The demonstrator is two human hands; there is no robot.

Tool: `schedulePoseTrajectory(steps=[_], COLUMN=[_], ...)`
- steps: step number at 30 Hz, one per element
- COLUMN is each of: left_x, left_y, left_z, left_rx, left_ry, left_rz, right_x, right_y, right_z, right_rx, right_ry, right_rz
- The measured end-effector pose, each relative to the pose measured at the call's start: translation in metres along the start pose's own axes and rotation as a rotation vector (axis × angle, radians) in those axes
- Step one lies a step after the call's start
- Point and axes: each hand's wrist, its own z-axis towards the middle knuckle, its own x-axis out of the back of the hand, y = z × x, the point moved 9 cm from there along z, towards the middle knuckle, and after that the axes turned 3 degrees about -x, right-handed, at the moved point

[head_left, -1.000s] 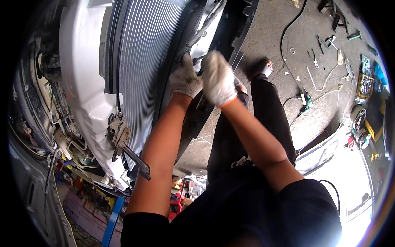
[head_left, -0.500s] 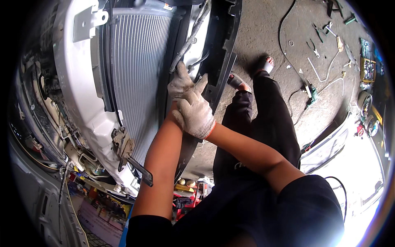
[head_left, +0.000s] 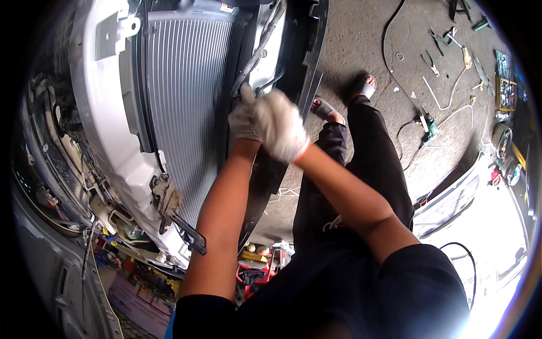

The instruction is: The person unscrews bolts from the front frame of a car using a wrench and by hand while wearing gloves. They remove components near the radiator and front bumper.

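A finned grey radiator [head_left: 183, 113] is seen at about 10 o'clock, standing in a white car front panel [head_left: 99, 130]; a small red-and-white label [head_left: 227, 8] is stuck on its top edge at 12. Along its right edge, a black frame bar [head_left: 251, 56] is gripped by the gloved left hand [head_left: 244, 120], fingers curled on it. The gloved right hand [head_left: 282, 127] is laid over the left, blurred, so its grip can't be told. Scattered tools [head_left: 432, 62] and a colourful flat box [head_left: 506, 87] are spotted on the concrete floor [head_left: 361, 51] around 2 o'clock.
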Motion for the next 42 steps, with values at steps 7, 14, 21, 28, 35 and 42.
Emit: schedulePoseTrajectory(steps=[7,14,21,28,35,42], left_x=[0.002,0.003,-0.040,0.011,0.011,0.014], left_y=[0.003,0.001,-0.042,0.018,0.005,0.017], left_z=[0.010,0.004,-0.009,0.003,-0.002,-0.011], left_rx=[0.020,0.000,0.227,0.240,0.129,-0.044], left_ry=[0.031,0.131,0.032,-0.076,0.035,0.231], left_rz=[-0.001,0.002,-0.252,0.165,0.055,0.149], right_x=[0.029,0.050,0.024,-0.026,-0.026,0.010], right_y=[0.058,0.043,0.000,-0.009,-0.006,-0.004], right_z=[0.094,0.051,-0.010,-0.049,-0.056,-0.016], right_rx=[-0.567,-0.241,-0.119,0.281,0.416,0.156], right_ry=[-0.021,0.233,0.148,0.051,-0.063,-0.031], right_rz=[0.340,0.358,0.252,0.031,0.113,0.253])
